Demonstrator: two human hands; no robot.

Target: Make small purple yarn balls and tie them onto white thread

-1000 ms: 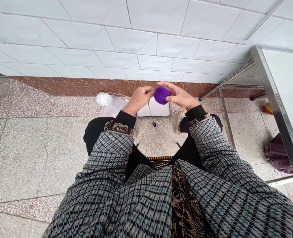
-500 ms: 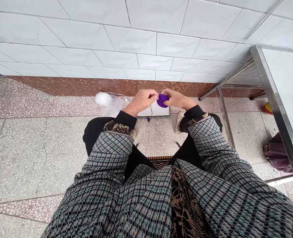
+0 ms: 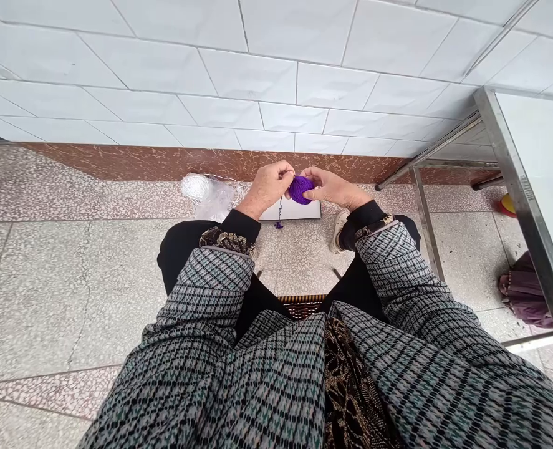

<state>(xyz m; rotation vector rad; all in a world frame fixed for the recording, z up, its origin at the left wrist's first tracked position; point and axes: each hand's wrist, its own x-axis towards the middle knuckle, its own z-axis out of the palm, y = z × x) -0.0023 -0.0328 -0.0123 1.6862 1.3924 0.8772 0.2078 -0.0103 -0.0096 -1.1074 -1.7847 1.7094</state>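
A purple ball of yarn (image 3: 300, 191) is gripped by my right hand (image 3: 336, 189), its thumb in front and fingers behind. On the ball's other side, my left hand (image 3: 269, 186) is closed in a pinch near its upper left edge, apparently on the yarn strand. The strand itself is mostly hidden by the fingers. Below the left hand hangs a thin dark strand (image 3: 280, 211), ending in a small purple tangle (image 3: 278, 225). Under both hands lies a flat white rectangular thing (image 3: 308, 211) with a dark edge.
A white yarn ball (image 3: 196, 186) and a clear plastic bag (image 3: 216, 198) lie on the floor by the wall, left of my hands. At right stands a metal-framed table (image 3: 522, 181), with purple cloth (image 3: 527, 290) beneath it. My shoe (image 3: 338, 232) is near the white thing.
The purple ball has shifted slightly left and turned, so its wound strands show more clearly. My left hand has moved up a little and now meets the ball's left edge.
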